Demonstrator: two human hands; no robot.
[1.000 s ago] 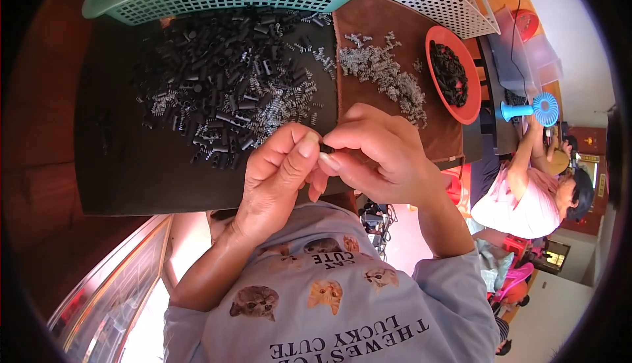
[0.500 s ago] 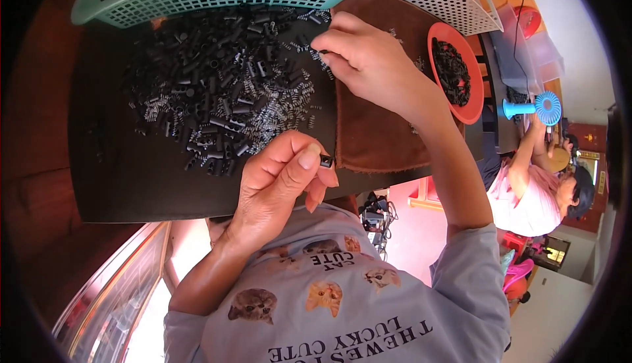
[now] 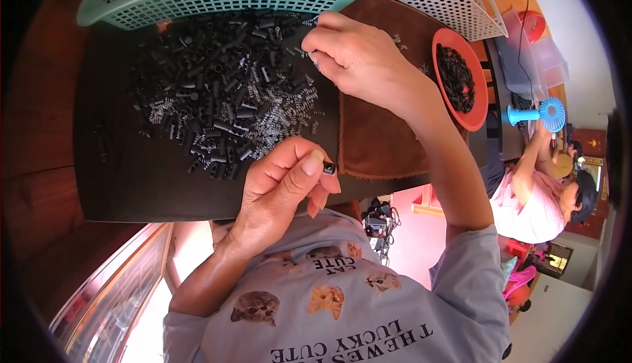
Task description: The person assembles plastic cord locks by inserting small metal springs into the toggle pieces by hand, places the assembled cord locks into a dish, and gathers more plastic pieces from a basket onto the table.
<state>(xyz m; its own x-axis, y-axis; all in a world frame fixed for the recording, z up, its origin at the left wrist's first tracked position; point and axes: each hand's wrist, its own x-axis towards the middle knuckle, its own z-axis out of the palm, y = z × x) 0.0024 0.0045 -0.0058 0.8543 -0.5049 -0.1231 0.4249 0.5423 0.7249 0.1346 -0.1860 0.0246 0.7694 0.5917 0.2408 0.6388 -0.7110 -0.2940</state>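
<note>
Between thumb and fingers, my left hand [image 3: 280, 182] pinches a small black plastic piece [image 3: 328, 167] with a hollow end showing, just in front of the heap. My right hand [image 3: 362, 63] is at the heap's right edge with its fingertips pressed together; what they hold, if anything, I cannot make out. Beyond my left hand, black plastic tubes [image 3: 224, 129] lie in a loose heap on the dark table [image 3: 131, 195]. Many small metal springs [image 3: 273, 121] are mixed in, thickest along the heap's near right side.
A green basket [image 3: 224, 1] and a white perforated basket [image 3: 454, 7] stand along the far edge. To the right, a red bowl [image 3: 479, 93] of black parts sits beside a brown cloth [image 3: 388, 149]. Past a blue fan [image 3: 552, 114], another person [image 3: 536, 198] works.
My right hand has moved slightly left along the heap's edge. My left hand still pinches the black piece, now turned a little. The whole view has shifted slightly.
</note>
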